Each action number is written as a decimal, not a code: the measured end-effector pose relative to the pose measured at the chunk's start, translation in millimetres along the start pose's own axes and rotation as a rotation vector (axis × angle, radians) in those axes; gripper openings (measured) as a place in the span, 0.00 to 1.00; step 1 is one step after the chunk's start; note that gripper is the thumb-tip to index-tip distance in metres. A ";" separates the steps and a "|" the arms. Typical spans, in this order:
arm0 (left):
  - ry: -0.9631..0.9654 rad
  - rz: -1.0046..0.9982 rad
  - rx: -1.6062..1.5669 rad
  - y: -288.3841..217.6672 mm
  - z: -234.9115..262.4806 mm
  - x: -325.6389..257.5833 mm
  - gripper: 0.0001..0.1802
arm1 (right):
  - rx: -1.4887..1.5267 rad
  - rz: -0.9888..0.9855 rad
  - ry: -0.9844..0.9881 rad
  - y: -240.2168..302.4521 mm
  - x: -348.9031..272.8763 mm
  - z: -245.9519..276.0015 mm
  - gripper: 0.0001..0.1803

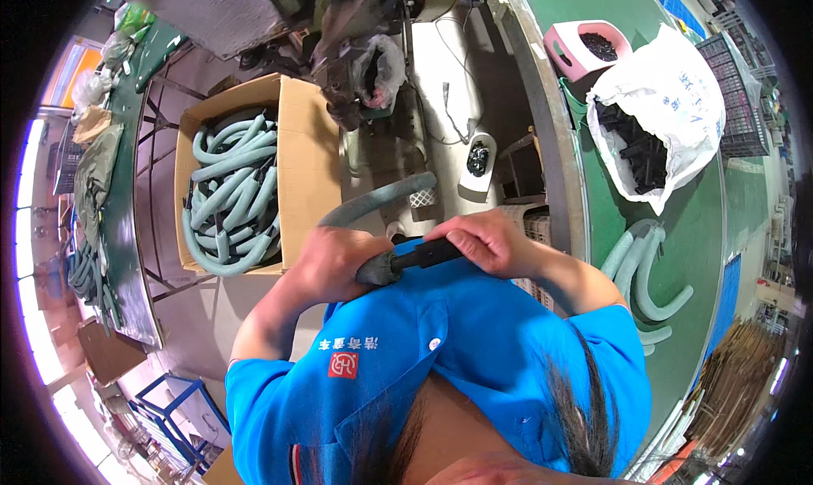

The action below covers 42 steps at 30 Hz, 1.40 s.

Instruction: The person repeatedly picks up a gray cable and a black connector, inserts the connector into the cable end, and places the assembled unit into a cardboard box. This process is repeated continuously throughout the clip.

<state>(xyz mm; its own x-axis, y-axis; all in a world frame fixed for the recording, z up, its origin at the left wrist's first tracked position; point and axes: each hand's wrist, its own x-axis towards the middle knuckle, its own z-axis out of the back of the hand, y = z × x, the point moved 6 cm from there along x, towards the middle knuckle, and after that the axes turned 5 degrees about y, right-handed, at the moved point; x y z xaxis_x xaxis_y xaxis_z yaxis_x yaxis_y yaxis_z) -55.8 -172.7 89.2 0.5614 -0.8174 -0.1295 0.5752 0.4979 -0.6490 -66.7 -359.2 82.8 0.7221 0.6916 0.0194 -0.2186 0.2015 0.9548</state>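
In front of my chest I hold a curved grey-green foam-covered tube [378, 199]. Wrapped round it near its end is my left hand [339, 263], closed, with the curved length rising behind and bending right. My right hand [487, 243] is closed on a black plastic piece [437, 252], which lines up with the tube's end. A thin dark section links the two; whether the piece is fixed to it I cannot tell. On the green table at my right, a white sack [699, 104] stands open with many dark plastic pieces [645, 159] inside.
At left stands an open cardboard box [309, 146] of similar tubes. More foam tubes [625, 261] lie on the right table. A pink-and-white container [569, 52] holds small black parts. Ahead is a machine with a plastic-bag-lined bin [385, 70]; a white scoop-like container [477, 170] sits below.
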 end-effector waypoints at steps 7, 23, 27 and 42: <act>-0.105 0.063 0.035 30.8 20.8 -11.9 0.19 | 0.118 -0.017 -0.089 -20.8 40.7 -16.5 0.15; -0.321 0.344 -0.038 172.2 30.5 -53.6 0.22 | -0.929 -0.113 -0.600 -230.2 254.9 99.9 0.12; -0.424 0.358 -0.049 178.3 40.2 -68.3 0.23 | -0.650 -0.176 -0.742 -259.0 285.8 94.7 0.12; -0.446 0.357 -0.201 187.4 48.1 -72.7 0.20 | 0.080 -0.464 -0.642 -275.2 255.2 112.7 0.15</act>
<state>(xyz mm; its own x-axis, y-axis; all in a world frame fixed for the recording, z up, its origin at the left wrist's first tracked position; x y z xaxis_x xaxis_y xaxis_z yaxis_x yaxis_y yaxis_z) 39.8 -6.0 13.0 0.9193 -0.3879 -0.0665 0.2064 0.6192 -0.7577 251.7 -316.3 -141.6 0.9703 0.0096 -0.2415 0.2273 0.3042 0.9251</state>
